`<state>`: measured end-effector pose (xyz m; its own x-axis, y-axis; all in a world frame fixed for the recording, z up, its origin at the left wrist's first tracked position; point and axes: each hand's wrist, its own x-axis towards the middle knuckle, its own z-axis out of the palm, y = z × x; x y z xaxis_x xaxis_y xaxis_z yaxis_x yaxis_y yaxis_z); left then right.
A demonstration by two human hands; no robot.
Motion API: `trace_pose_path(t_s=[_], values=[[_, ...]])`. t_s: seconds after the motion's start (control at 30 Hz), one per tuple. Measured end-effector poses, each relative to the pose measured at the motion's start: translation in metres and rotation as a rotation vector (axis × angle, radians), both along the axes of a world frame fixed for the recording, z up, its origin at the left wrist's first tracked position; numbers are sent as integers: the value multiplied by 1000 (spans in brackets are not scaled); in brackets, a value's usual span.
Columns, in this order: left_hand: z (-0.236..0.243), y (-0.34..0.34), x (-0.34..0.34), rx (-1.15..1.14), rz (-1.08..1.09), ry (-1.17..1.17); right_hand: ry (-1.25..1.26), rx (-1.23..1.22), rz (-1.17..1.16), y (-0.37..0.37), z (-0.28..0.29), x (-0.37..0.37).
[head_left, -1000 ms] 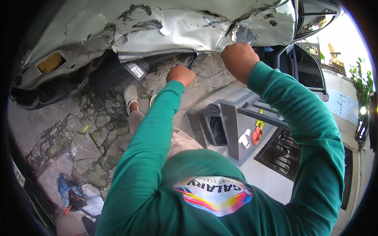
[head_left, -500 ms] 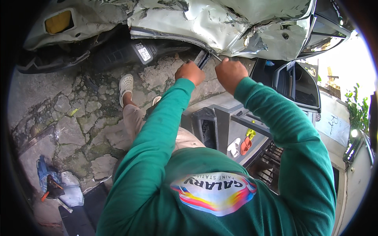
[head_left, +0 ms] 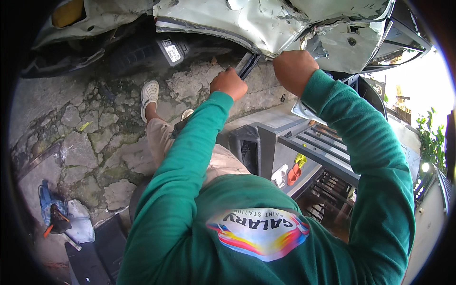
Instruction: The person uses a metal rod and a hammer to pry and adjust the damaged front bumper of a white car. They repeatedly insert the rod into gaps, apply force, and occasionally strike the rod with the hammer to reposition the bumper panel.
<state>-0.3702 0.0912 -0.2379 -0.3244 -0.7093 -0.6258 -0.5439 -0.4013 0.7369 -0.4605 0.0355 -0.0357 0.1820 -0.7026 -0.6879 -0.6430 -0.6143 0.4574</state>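
Watching from my distant seat, I see both hands up at the lower edge of the dented panel (head_left: 270, 29), and the step in hand, as I judge it, is work on that edge and the strip (head_left: 249, 65) below it. The strip is dark and narrow, slanting down from the panel toward the left hand (head_left: 228, 84). Left fingers look curled in a fist around its near end, though their gripping side faces away from me. Now the right hand (head_left: 295, 71): it's higher, just beside the strip's upper end, against the panel's edge in my view. Its knuckles bulge toward me and the fingertips are hidden, so I cannot tell whether they pinch anything or even touch the metal. Over to the left, a dark housing (head_left: 145, 56) with a pale label (head_left: 170, 51) hangs under the car, and a pale clog (head_left: 150, 97) stands on the broken concrete (head_left: 78, 149). The next move, I'd say, calls for a steady left hold, a clear look at the right fingertips, and care around that torn rim, which could well be sharp. White slippers (head_left: 279, 176) and red slippers (head_left: 294, 174) lie well apart from all this.
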Motion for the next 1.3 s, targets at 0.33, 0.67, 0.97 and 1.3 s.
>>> trace_pose_path(t_s=[0.33, 0.67, 0.97, 1.3], values=[[6, 3, 5, -31, -6, 23, 130, -50, -99, 43, -51, -33], [-32, 35, 3, -63, 30, 15, 28, -97, -303, 32, -111, -57], [-15, 22, 6, -59, 26, -2, 122, -56, -66, 16, -12, -62], [-9, 63, 0, -39, 82, 84, 140, -8, -97, 18, -135, -108]])
